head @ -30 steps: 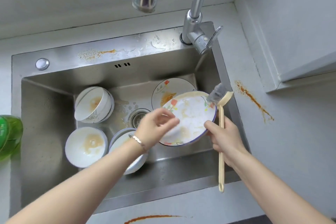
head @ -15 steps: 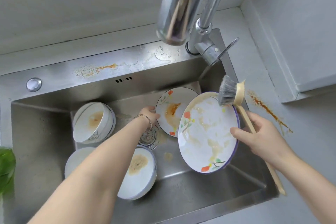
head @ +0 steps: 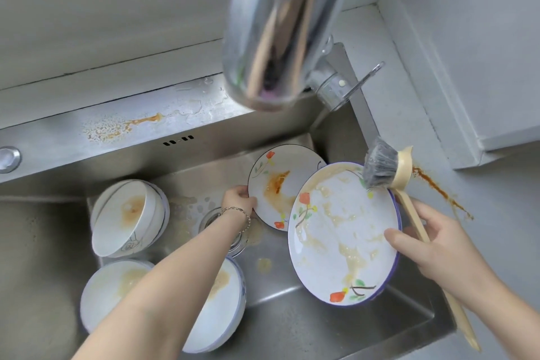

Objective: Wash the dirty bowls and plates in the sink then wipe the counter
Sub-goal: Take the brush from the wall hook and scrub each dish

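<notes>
My right hand (head: 438,245) holds a flowered, soapy plate (head: 342,231) tilted on edge in the steel sink (head: 292,327), together with a long-handled dish brush (head: 382,168) whose bristles lie at the plate's upper rim. My left hand (head: 238,199) reaches down and grips the left edge of a second flowered plate (head: 280,181) smeared with orange sauce, leaning at the back. Dirty white bowls sit at the left: a tilted stack (head: 128,216), one at front left (head: 108,289), one under my left forearm (head: 222,298).
The chrome faucet spout (head: 271,38) hangs large over the sink's back, its lever (head: 362,79) at the right. Orange sauce streaks mark the back ledge (head: 140,123) and the right counter (head: 438,190). The drain strainer (head: 210,219) lies beneath my left wrist.
My left hand let go of the big plate and reached down to the sauce-stained plate at the back, taking its edge. My right hand now carries the big plate with the brush. My head moved closer.
</notes>
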`<action>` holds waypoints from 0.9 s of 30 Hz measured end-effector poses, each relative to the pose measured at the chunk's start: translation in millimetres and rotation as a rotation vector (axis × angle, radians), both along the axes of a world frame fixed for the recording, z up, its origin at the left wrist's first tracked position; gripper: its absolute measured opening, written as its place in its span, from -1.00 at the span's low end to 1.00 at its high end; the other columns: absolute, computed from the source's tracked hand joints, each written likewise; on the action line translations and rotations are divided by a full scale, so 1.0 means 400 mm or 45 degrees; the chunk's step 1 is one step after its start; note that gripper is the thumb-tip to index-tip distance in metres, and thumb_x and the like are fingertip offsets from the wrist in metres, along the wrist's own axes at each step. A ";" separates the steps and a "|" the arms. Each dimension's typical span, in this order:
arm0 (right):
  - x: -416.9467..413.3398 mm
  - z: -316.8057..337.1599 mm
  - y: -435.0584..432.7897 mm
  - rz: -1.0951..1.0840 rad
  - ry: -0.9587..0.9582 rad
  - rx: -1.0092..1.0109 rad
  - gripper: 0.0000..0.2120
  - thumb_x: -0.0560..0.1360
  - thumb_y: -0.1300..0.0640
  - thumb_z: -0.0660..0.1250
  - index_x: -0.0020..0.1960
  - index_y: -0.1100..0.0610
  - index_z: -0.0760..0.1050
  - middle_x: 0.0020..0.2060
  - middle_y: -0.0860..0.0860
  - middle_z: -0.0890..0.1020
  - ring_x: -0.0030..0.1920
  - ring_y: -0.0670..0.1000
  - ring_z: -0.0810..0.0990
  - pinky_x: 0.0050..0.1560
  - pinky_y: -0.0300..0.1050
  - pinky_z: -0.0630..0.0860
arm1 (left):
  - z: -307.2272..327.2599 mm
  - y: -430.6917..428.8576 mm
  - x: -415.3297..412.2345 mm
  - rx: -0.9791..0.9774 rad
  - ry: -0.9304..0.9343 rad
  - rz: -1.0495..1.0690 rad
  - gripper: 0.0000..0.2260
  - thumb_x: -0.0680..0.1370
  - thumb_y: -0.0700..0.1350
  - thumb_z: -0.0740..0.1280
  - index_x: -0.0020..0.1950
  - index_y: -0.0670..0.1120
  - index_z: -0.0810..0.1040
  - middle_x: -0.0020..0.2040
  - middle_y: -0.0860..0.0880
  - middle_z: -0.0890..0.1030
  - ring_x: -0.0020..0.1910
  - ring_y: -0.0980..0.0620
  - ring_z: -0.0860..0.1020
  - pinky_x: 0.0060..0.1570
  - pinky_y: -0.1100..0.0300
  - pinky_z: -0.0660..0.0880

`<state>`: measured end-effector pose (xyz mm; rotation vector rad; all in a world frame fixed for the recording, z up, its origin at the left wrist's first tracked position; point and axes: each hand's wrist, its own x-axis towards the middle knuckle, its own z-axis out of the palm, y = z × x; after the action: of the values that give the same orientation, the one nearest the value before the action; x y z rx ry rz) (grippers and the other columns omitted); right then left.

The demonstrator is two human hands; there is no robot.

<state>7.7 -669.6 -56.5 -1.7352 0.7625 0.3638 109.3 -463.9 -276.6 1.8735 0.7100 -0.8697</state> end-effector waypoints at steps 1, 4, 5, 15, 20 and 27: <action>-0.003 0.002 -0.004 -0.014 0.002 0.013 -0.74 0.34 0.24 0.39 -0.01 0.01 0.54 -0.58 -0.15 0.55 -0.60 -0.20 0.44 -0.57 -0.50 0.28 | 0.001 -0.002 -0.001 0.010 -0.003 -0.008 -0.70 0.41 -0.43 0.24 0.11 -0.29 0.56 -0.13 -0.15 0.58 -0.17 -0.11 0.54 -0.09 0.00 0.60; -0.016 0.006 -0.019 -0.019 0.015 -0.007 -0.70 0.33 0.27 0.42 -0.03 -0.04 0.55 -0.48 -0.14 0.61 -0.51 -0.15 0.51 -0.46 -0.42 0.42 | 0.016 -0.001 -0.005 -0.116 0.045 0.095 -0.68 0.43 -0.49 0.20 0.15 -0.32 0.51 -0.05 -0.21 0.57 -0.15 -0.13 0.53 -0.31 0.13 0.60; -0.020 0.007 -0.022 -0.006 0.022 -0.020 -0.68 0.35 0.30 0.43 -0.02 -0.07 0.56 -0.41 -0.13 0.65 -0.44 -0.11 0.56 -0.37 -0.37 0.48 | 0.018 0.002 -0.009 -0.138 0.064 0.115 -0.68 0.43 -0.49 0.20 0.16 -0.33 0.50 0.00 -0.25 0.58 -0.13 -0.14 0.53 -0.26 0.11 0.60; -0.096 0.053 -0.016 -0.103 0.113 0.000 -0.61 0.43 0.47 0.30 -0.03 -0.02 0.56 -0.50 -0.05 0.62 -0.55 -0.17 0.50 -0.53 -0.45 0.38 | 0.154 0.096 -0.064 -0.129 0.081 0.204 -0.71 0.48 -0.45 0.17 0.15 -0.28 0.49 -0.04 -0.20 0.57 -0.12 -0.20 0.58 -0.32 0.07 0.59; -0.098 0.030 0.029 -0.093 0.140 -0.013 -0.68 0.46 0.48 0.25 0.02 0.11 0.52 -0.63 -0.13 0.51 -0.68 -0.19 0.38 -0.64 -0.50 0.22 | 0.333 0.240 -0.125 -0.138 -0.168 0.371 -0.71 0.48 -0.48 0.15 0.07 -0.21 0.50 -0.17 -0.12 0.61 -0.35 -0.03 0.61 -0.50 0.26 0.55; -0.025 -0.157 0.107 0.017 0.142 -0.139 -0.68 0.45 0.34 0.24 0.12 0.06 0.52 -0.61 -0.28 0.45 -0.61 -0.26 0.39 -0.63 -0.46 0.24 | 0.478 0.371 -0.208 -0.138 -0.323 0.505 -0.65 0.46 -0.49 0.13 -0.01 -0.10 0.54 -0.37 0.02 0.66 -0.32 -0.04 0.61 -0.43 0.24 0.57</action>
<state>-2.3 -626.6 -119.5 -1.8347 0.8650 0.4381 26.1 -315.6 -85.5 1.6321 0.8196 -0.4009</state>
